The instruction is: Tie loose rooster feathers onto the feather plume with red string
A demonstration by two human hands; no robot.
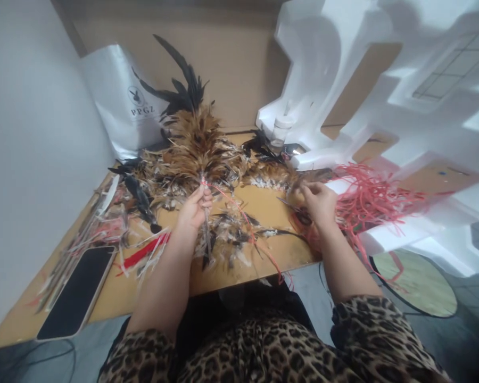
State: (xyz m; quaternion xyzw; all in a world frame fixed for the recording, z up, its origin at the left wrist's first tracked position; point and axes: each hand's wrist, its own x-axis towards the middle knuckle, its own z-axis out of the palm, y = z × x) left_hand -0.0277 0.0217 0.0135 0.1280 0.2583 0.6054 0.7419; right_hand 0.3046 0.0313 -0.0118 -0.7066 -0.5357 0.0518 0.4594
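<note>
Left fingers (206, 198): curled and closed around the stem of the feather bundle, thumb lying along it, near the centre of the frame.
Right fingers (305, 190): bent, tips drawn together near thumb and index; blurred, so I cannot tell whether they grip anything.
Left hand (193, 208): back mostly turned to the viewer, knuckles to the right, wrist nearly straight.
Right hand (322, 201): right of centre, wrist bent, fingers pointing left, above a dark-handled tool.
Feather bundle (197, 133): upright in the frame above the left hand, brown below, long black plumes reaching upper centre.
Red string (244, 217): runs from the bundle's neck down and right to the front edge.
Forearms: the left slants up from lower left, the right from lower right, both in leopard-print sleeves (383, 327).
Surface (269, 205): yellowish, strewn with loose feathers (227, 231); phone (77, 294) at lower left.
Pink string heap (373, 199): right of the right hand.
</note>
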